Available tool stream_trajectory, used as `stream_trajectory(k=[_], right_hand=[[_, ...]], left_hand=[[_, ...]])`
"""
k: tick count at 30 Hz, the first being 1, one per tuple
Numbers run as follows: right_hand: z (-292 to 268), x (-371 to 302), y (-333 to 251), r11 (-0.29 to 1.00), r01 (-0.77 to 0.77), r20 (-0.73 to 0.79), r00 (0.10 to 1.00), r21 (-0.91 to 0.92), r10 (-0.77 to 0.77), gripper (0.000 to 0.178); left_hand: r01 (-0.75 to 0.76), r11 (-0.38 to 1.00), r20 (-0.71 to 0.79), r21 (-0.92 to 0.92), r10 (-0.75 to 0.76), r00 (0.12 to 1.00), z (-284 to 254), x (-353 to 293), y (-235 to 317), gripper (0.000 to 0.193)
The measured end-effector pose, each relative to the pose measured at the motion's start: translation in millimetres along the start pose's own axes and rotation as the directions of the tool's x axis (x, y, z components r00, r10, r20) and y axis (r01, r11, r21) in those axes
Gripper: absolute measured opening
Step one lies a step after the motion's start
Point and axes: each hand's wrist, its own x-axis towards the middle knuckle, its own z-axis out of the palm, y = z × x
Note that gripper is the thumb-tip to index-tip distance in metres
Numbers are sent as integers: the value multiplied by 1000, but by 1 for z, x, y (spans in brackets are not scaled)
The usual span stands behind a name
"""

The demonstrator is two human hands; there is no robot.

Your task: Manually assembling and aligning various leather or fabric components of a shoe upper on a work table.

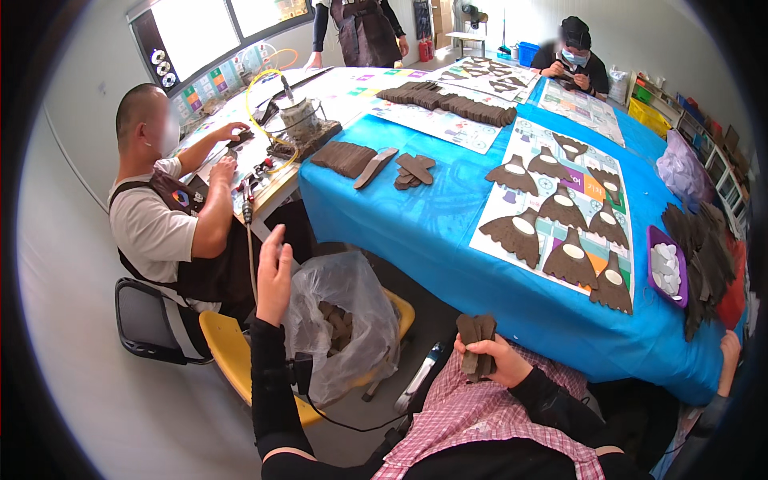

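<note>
My right hand [502, 362] is closed round a small stack of dark brown strips [478, 334], held above my lap and the pink checked apron [464, 412]. Raised on the left, my left hand [274, 278] holds nothing, its fingers stretched upward. Just beside it, a clear plastic bag [364, 300] with brown pieces [336, 324] inside rests on a yellow chair [404, 314]. On the blue-covered table [400, 216] lie a row of brown strips [342, 158] and a small loose pile of them [414, 170]. Several fan-shaped brown pieces with pale ovals [562, 206] lie on a printed sheet [500, 216].
A co-worker [172, 200] sits at the left with both hands at the table. Another person [572, 68] works at the far right, and one [360, 32] stands behind. A purple tray [668, 232] of white pieces sits by dark strips [704, 256]. A hand [730, 352] shows at the right edge.
</note>
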Motion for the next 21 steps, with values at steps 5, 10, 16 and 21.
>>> stream_trajectory(k=[5,10,16,21], right_hand=[[-8,-3,8,1000,17,-40,999,-24,-18,38],[-12,-6,-1,994,102,-71,992,-33,-104,36],[-19,-35,4,984,176,-23,984,19,-176,36],[-58,-48,15,269,653,421,696,-708,-582,30]], left_hand=[[64,955,261,-289,14,965,54,-2,41,33],[271,869,119,-414,-243,963,44,77,23,50],[498,617,260,-610,-438,861,1,158,-94,36],[379,716,328,-587,-217,919,77,154,-83,21]])
